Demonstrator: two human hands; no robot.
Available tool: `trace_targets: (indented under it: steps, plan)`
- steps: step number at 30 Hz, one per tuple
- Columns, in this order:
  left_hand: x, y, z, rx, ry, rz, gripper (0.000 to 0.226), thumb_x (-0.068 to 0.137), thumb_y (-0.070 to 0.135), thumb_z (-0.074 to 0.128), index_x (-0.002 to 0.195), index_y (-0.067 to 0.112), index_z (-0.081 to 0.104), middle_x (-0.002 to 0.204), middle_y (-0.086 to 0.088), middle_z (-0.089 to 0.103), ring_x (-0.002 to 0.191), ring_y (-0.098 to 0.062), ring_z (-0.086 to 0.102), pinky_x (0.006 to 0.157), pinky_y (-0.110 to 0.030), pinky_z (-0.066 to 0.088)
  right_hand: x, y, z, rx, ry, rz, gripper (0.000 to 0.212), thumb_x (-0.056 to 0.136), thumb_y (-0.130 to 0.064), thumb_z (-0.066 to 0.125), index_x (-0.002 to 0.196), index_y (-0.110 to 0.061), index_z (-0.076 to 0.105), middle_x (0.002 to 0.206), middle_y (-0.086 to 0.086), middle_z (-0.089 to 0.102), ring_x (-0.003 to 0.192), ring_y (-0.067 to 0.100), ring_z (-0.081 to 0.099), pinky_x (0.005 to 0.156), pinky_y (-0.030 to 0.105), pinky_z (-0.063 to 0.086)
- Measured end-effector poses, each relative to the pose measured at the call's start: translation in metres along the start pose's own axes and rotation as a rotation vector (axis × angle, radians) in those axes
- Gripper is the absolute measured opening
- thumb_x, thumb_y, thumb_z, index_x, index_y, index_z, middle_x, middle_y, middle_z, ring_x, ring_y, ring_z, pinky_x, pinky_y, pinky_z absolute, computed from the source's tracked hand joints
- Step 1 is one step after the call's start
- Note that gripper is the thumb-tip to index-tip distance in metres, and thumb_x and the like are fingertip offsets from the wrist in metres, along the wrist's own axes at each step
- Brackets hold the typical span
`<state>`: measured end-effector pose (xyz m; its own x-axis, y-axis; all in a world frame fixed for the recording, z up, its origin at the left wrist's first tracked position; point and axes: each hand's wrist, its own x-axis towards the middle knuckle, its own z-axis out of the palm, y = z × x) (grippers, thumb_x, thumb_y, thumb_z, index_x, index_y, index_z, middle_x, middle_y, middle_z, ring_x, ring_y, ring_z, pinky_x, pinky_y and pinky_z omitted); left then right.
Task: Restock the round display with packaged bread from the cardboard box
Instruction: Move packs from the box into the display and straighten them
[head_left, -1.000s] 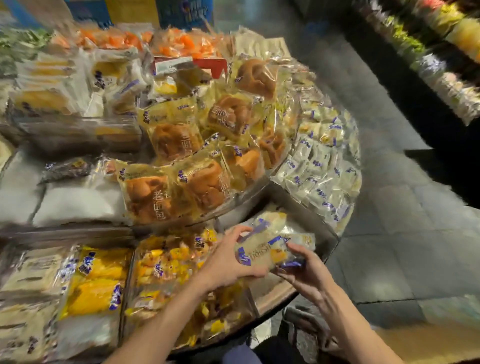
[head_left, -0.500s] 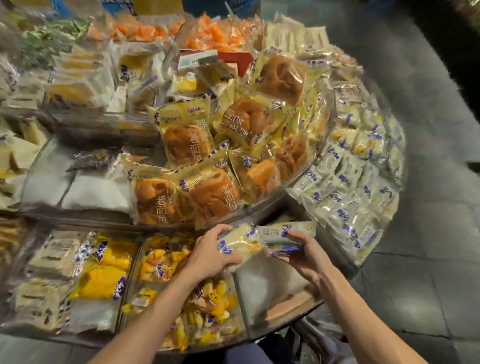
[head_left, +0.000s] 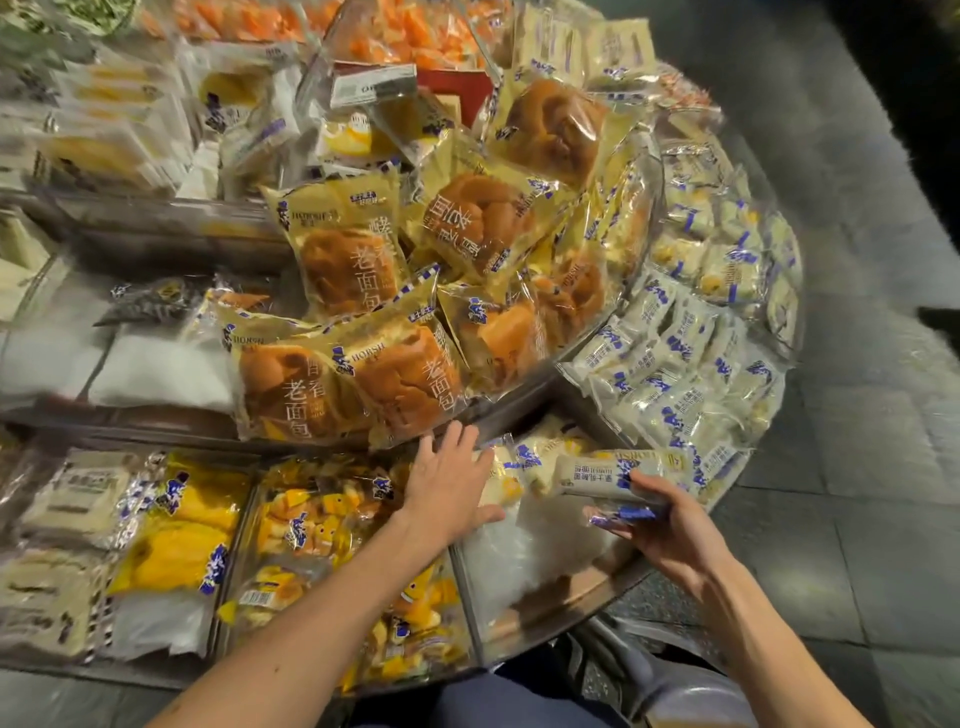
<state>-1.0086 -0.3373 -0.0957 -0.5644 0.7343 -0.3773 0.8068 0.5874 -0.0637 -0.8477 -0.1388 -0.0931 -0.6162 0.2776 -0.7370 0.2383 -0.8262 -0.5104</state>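
Two hands sit low in the frame, apart. The left hand (head_left: 449, 480) lies flat with its fingers spread. The right hand (head_left: 670, 525) grips a white bread packet (head_left: 592, 473) over the lower-centre compartment of the round display (head_left: 618, 577). Brown bread bags (head_left: 363, 374) crowd the tier above.

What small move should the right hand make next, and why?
Probably set the white packet in the right hand down on the bare liner: the left hand lies open beside packets already at the back, and the front is unfilled.
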Motion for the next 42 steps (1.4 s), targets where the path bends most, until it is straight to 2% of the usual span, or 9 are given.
trace_targets:
  steps: [5,9,14,18,20,28,32,37,42]
  plan:
    - [0.006,0.007,0.013,0.083,0.026,0.014,0.071,0.091,0.058,0.057,0.143,0.013,0.038,0.128,-0.011,0.048,0.116,-0.029,0.044,0.096,-0.041,0.034,-0.001,0.001,0.003,-0.047,0.009,0.014,0.059,0.059,-0.018,0.087,0.109,0.005,0.064,0.111,0.027,0.070,0.092,0.038,0.070,0.087,0.054,0.056]
    - [0.011,0.012,0.019,-0.023,0.006,-0.025,0.066,0.091,0.051,0.061,0.140,0.015,0.038,0.131,-0.010,0.046,0.117,-0.028,0.046,0.095,-0.038,0.037,-0.005,0.000,0.005,-0.031,-0.009,0.010,0.026,0.077,-0.013,0.066,0.099,0.002,0.065,0.107,0.025,0.069,0.088,0.035,0.071,0.088,0.052,0.055]
    - [0.015,0.011,0.008,-0.066,-0.099,0.031,0.065,0.090,0.063,0.054,0.134,0.014,0.055,0.143,-0.009,0.041,0.132,-0.027,0.036,0.106,-0.042,0.034,-0.013,-0.002,0.007,-0.042,-0.029,-0.001,0.019,0.079,-0.012,0.063,0.093,0.001,0.066,0.095,0.021,0.073,0.083,0.032,0.071,0.083,0.049,0.057]
    - [0.009,0.013,-0.020,-0.667,0.141,0.073,0.046,0.097,0.055,0.049,0.127,0.023,0.063,0.131,0.002,0.058,0.125,-0.018,0.048,0.103,-0.037,0.038,-0.019,-0.003,0.012,-0.100,-0.040,0.021,0.019,0.079,-0.011,0.063,0.092,0.002,0.066,0.090,0.021,0.072,0.078,0.033,0.069,0.070,0.047,0.062]
    - [0.006,0.023,-0.036,-0.809,0.081,0.169,0.049,0.094,0.057,0.055,0.132,0.027,0.059,0.133,0.006,0.058,0.125,-0.013,0.049,0.103,-0.036,0.040,-0.025,-0.002,0.016,-0.152,-0.054,0.045,0.020,0.078,-0.012,0.065,0.092,0.002,0.066,0.087,0.019,0.070,0.074,0.031,0.068,0.064,0.043,0.062]
    - [0.008,0.057,-0.055,-0.544,0.016,0.390,0.046,0.093,0.041,0.062,0.136,0.029,0.052,0.133,0.002,0.054,0.124,-0.016,0.045,0.102,-0.037,0.040,-0.044,-0.003,0.019,-0.211,-0.126,0.021,0.026,0.083,-0.016,0.063,0.101,0.001,0.063,0.089,0.020,0.073,0.076,0.029,0.070,0.067,0.042,0.061]
    - [0.011,0.068,-0.060,-0.602,0.028,0.380,0.033,0.085,0.029,0.067,0.108,0.026,0.043,0.097,0.003,0.057,0.094,-0.024,0.055,0.076,-0.037,0.043,-0.047,-0.005,0.005,-0.162,-0.092,-0.001,0.045,0.081,-0.025,0.066,0.117,0.002,0.061,0.100,0.024,0.072,0.082,0.033,0.071,0.067,0.045,0.061]
    - [0.025,0.072,-0.076,-0.960,0.149,0.221,0.094,0.081,0.016,0.071,0.149,0.045,0.013,0.055,-0.002,0.056,0.049,-0.019,0.052,0.052,-0.034,0.046,-0.049,-0.015,-0.016,0.011,-0.054,-0.050,0.046,0.078,-0.026,0.065,0.116,-0.002,0.060,0.097,0.023,0.074,0.079,0.035,0.074,0.057,0.045,0.062]
    - [0.051,0.082,-0.103,-1.327,0.292,-0.079,0.029,0.082,0.019,0.079,0.105,0.021,0.061,0.091,0.002,0.069,0.080,-0.011,0.067,0.071,-0.024,0.059,-0.047,-0.031,-0.037,0.073,0.014,-0.100,0.048,0.079,-0.030,0.065,0.117,-0.002,0.060,0.100,0.021,0.075,0.086,0.036,0.073,0.064,0.048,0.062]
